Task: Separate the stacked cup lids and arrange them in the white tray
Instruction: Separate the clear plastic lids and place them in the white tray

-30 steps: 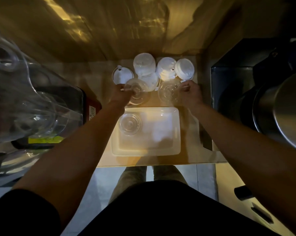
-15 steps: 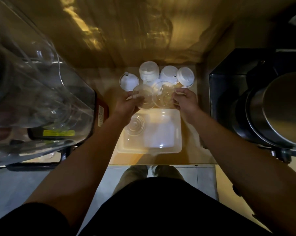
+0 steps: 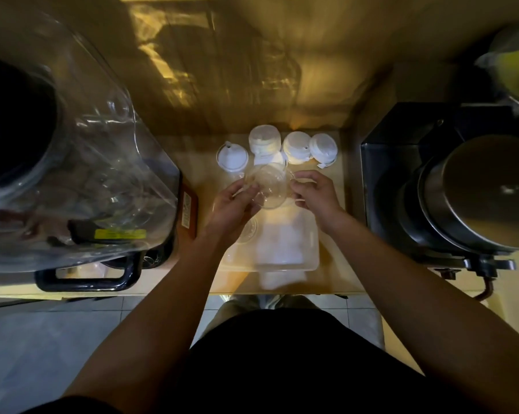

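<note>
View from above a dim, yellow-lit bench (image 3: pixel 335 258). Both hands meet over the far edge of the white tray (image 3: pixel 312 259), holding the clear lids (image 3: pixel 267 189) between them, lifted off the surface.

- **Clear lids:** thin, transparent, round and domed, with a raised rim that catches the light. They overlap so closely that their outlines merge, and their number cannot be told.
- **Left hand (image 3: pixel 234 201):** fingers curled inward, thumb and fingertips pinching the left rim of the clear lids.
- **Right hand (image 3: pixel 315 192):** fingers bent, pinching the right rim, palm turned toward the other hand.
- **White tray:** rectangular and shallow with rounded corners, lying just nearer the person than the held lids. One more transparent lid in the tray (image 3: pixel 250 231) lies flat in its left part, half hidden by the left wrist.
- **White lid stacks:** three upright piles (image 3: pixel 264 141) (image 3: pixel 295 146) (image 3: pixel 324 149) stand in a row at the back of the bench, opaque white. A single white lid (image 3: pixel 232 158) with a small tab lies flat to their left, and another white lid (image 3: pixel 272 159) shows just behind the held ones.
- **Surroundings:** a large clear plastic container (image 3: pixel 73 174) fills the left side, and a dark metal pot (image 3: pixel 476 192) stands at the right, beside a black box (image 3: pixel 386 162).
</note>
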A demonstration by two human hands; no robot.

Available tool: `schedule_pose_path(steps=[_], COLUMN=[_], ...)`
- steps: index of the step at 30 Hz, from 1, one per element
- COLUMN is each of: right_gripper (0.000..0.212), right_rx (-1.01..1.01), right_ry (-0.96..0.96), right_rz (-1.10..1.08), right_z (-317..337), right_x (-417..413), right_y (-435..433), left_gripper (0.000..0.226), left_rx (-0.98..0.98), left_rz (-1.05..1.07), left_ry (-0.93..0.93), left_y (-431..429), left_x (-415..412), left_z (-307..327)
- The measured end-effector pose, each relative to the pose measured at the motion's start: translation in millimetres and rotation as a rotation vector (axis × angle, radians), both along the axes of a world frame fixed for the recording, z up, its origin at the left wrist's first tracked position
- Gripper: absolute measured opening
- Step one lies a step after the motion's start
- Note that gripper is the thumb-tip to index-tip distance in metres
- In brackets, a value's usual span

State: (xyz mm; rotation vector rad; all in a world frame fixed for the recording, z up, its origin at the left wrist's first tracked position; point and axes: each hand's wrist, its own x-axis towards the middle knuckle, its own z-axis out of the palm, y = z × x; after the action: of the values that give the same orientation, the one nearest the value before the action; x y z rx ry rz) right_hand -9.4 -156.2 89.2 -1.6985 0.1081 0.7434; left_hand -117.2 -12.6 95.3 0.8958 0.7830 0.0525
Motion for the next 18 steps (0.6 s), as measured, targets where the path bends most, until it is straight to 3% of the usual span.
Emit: schedule_pose_path(steps=[18], right_gripper=[0.017], right_rx=[0.072], right_ry=[-0.043], right_rz=[-0.043], right_z=[14], right_x=[-41], right_y=[0], left_gripper=[0.023], left_rx=[-0.108], left_rz=[0.031], left_ry=[-0.076], left_y=[-19], left_x=[-32], left_z=[17])
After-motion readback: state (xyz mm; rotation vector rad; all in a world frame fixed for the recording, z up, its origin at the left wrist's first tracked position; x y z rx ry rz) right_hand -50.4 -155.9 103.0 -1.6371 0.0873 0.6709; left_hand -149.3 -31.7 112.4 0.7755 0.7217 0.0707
